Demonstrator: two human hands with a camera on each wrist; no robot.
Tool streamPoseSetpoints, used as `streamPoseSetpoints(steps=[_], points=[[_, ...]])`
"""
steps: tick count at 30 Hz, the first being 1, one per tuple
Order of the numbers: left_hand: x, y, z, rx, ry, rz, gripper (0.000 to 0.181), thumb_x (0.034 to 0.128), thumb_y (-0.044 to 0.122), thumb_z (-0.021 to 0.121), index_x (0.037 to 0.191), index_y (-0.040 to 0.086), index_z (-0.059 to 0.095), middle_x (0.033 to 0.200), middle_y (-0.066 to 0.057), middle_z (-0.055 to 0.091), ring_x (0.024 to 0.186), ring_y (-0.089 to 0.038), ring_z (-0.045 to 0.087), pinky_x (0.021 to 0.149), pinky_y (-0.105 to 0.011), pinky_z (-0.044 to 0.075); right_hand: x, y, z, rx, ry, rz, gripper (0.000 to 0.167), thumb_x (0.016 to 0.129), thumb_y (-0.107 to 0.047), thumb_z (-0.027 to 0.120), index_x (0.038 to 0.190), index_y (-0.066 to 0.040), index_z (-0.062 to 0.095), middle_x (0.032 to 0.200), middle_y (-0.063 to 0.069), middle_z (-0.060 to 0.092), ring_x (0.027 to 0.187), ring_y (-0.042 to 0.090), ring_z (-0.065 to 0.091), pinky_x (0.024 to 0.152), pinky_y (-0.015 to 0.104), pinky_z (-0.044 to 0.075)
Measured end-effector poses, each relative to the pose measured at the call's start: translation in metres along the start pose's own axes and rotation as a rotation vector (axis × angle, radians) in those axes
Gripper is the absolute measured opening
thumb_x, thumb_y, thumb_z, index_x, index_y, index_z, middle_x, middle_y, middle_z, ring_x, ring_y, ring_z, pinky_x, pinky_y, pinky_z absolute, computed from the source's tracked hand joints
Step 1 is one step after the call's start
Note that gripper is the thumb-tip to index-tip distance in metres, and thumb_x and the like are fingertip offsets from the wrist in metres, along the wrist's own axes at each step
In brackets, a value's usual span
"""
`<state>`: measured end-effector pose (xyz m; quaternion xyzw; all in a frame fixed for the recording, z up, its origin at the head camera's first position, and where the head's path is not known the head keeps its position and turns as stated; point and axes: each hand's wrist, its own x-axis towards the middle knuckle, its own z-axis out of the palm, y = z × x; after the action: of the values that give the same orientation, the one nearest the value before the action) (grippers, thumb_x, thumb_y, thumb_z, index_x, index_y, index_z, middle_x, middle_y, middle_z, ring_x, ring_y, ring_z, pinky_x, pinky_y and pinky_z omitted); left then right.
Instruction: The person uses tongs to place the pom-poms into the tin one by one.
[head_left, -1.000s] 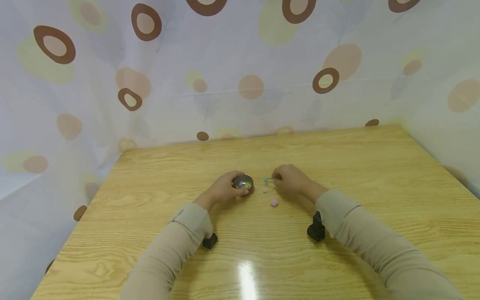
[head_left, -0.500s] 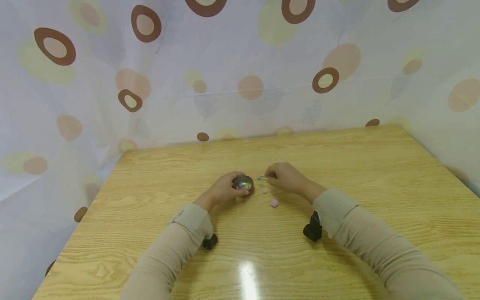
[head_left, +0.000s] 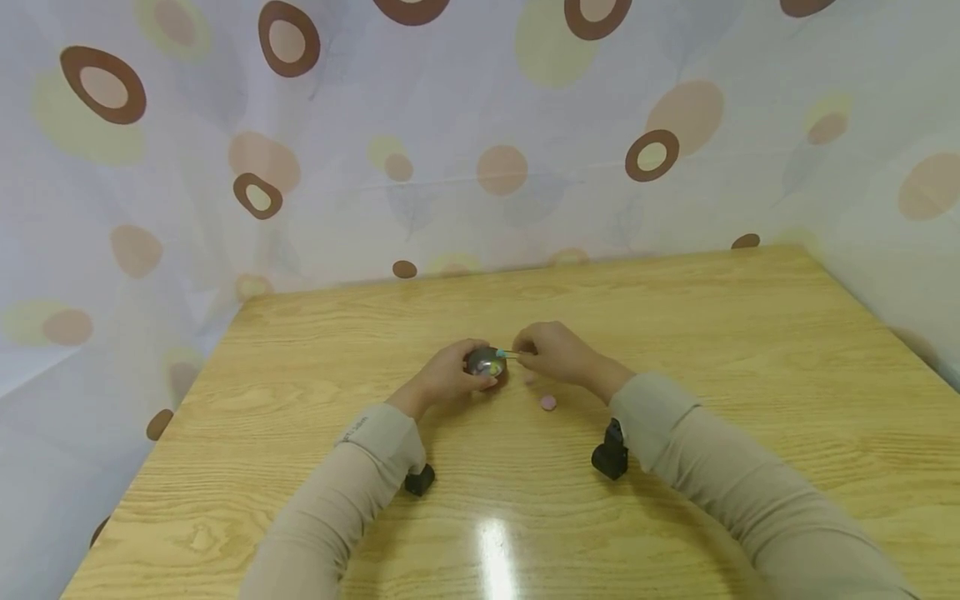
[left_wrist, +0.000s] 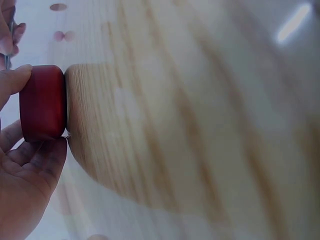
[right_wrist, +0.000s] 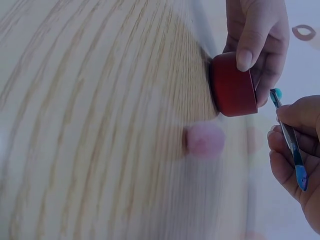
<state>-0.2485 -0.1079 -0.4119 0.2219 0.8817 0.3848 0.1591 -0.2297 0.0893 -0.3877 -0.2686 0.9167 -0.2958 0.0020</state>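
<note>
My left hand (head_left: 448, 375) grips a small round bowl (head_left: 487, 365) that stands on the table. Its outside is red in the left wrist view, its inside metallic, with small coloured bits in it. Between the fingers and thumb of my right hand (head_left: 558, 354) are metal tweezers (right_wrist: 290, 135), pinched and pointing left. A small teal pom-pom (right_wrist: 279, 93) sits at their tips, over the bowl's right part in the head view. A fluffy pink pom-pom (right_wrist: 205, 140) lies on the table near the bowl. A smaller pinkish ball (head_left: 529, 378) lies partly blurred under my right hand.
The wood-grain table (head_left: 337, 333) extends around both hands. A patterned cloth (head_left: 450, 200) hangs behind it and at the sides. Black wrist cameras (head_left: 611, 454) sit below the cuffs, close to the tabletop.
My right hand has moved left, bringing the tweezers and teal pom-pom from beside the bowl to over it. The left hand and bowl have stayed in place.
</note>
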Motion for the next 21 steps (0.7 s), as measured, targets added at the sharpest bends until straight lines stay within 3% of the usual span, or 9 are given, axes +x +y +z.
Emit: streamPoseSetpoints(steps=[10,21], points=[[-0.001,0.002,-0.001,0.004,0.001,-0.005,0.057,0.0777,0.018,0.065,0.127,0.005,0.038,0.122,-0.009,0.045,0.106,-0.021,0.046,0.087,-0.032,0.038,0.006,-0.007,0.005,0.019,-0.034,0.015,0.017,0.079,0.001,0.053,0.093,0.004,0.062,0.090,0.011,0.062,0.082,0.020,0.057,0.073,0.031,0.046],[-0.002,0.002,-0.001,0.002,-0.003,-0.001,0.057,0.0784,0.018,0.065,0.127,0.005,0.038,0.121,-0.009,0.044,0.104,-0.021,0.047,0.086,-0.031,0.039,0.011,-0.008,0.014,-0.046,-0.054,0.013,0.013,0.079,-0.002,0.055,0.089,0.002,0.063,0.083,0.006,0.060,0.065,0.013,0.050,0.061,0.025,0.044]])
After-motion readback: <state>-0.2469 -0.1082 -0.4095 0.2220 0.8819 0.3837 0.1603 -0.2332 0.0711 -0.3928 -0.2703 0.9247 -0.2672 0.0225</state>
